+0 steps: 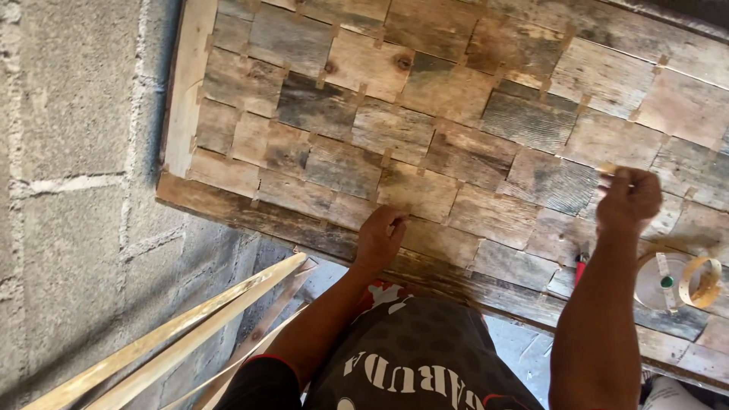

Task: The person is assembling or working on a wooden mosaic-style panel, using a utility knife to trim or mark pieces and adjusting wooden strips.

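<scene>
Head view: white tub [659,282] on plank panel [425,144], contents unclear.

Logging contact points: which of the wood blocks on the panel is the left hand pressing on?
The left hand presses the pale block in the second row from the near edge; the neighbour to its right is darker grey, under the right hand.

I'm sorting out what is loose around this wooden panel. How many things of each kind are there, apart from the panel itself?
Long pale wooden strips leaning at lower left: 3
White round container on the panel: 1
Coiled pale strip beside it: 1
Red-handled tool, mostly hidden behind the right arm: 1
Small pale piece pinched in the right hand: 1
Total: 7
</scene>
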